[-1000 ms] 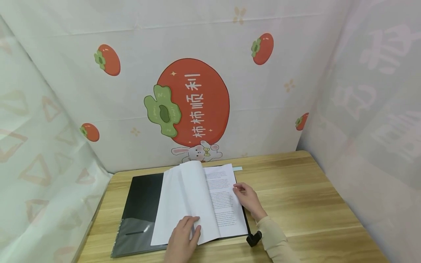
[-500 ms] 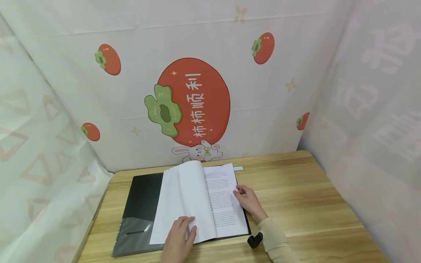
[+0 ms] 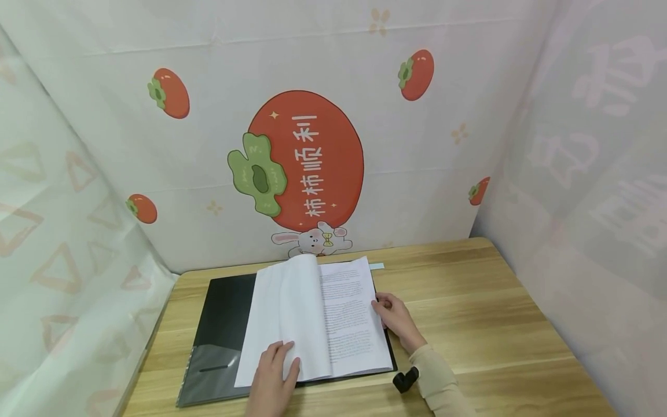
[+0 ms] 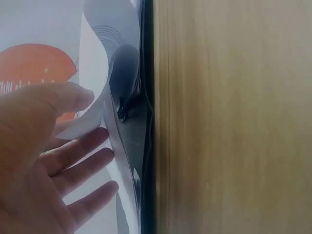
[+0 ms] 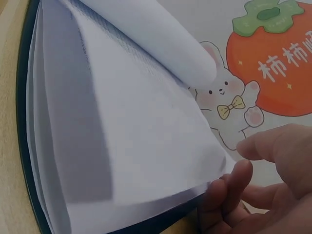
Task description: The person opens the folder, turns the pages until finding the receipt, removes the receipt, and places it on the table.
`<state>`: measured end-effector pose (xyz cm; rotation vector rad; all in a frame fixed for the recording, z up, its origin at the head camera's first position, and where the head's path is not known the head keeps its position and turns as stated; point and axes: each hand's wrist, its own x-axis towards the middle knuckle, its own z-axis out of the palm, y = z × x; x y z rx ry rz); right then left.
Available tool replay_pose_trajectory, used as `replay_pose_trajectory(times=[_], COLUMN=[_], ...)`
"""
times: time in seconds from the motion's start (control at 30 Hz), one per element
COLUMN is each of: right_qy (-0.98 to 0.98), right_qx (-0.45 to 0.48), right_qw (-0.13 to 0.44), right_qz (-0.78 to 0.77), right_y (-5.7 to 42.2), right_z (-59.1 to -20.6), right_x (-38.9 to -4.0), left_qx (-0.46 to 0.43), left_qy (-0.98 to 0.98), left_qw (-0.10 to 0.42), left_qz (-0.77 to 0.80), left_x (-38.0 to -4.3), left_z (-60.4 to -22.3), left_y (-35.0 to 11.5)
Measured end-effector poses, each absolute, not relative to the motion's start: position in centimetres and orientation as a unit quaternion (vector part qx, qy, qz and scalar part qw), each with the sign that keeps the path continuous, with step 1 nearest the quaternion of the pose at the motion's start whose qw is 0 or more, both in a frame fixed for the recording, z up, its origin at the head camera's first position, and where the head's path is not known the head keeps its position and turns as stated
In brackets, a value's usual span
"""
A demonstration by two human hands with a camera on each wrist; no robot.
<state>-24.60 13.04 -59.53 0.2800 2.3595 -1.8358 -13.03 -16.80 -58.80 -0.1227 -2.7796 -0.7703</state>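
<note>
An open black folder [image 3: 224,313] lies on the table with a stack of printed sheets inside. White pages [image 3: 304,324] curve over to its left side, and a printed page [image 3: 346,318] shows on the right. My left hand [image 3: 272,370] rests on the turned pages near their lower edge. In the left wrist view its fingers [image 4: 85,168] lie fairly straight against the paper, the thumb above a curled sheet. At the right edge of the stack, my right hand [image 3: 396,317] pinches a sheet's edge with thumb and bent fingers; this sheet [image 5: 151,136] stands slightly raised over several others.
The wooden table [image 3: 469,324] extends to the right. A pale blue tab [image 3: 377,266] sticks out beside the folder's top right. A clear pocket [image 3: 213,376] covers the lower left inside cover. A printed white curtain [image 3: 417,145] hangs behind. A small black device [image 3: 405,380] sits at the right wrist.
My left hand has slid left with the curled pages, which lie further over to the left. My right hand has shifted slightly down along the page's right edge.
</note>
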Motion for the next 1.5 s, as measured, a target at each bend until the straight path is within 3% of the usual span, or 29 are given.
replay_pose_trajectory(times=[0.53,0.83,1.5], right_qy=[0.777,0.776,0.765], right_qx=[0.104,0.107,0.105], right_qw=[0.083,0.09,0.087], right_qz=[-0.616,-0.615,-0.63], right_y=[13.4,13.5,13.7], right_z=[-59.7,-59.7,-60.2], right_x=[-24.4,-24.4,-24.3], left_qx=[-0.009,0.045,0.075], left_qy=[-0.967,-0.971,-0.973], left_qw=[0.079,0.015,-0.01], left_qz=[-0.242,-0.234,-0.217], left_x=[-12.6,-12.5,-12.3], left_z=[-59.4,-59.3,-60.3], left_y=[-20.1,-21.6,-24.0])
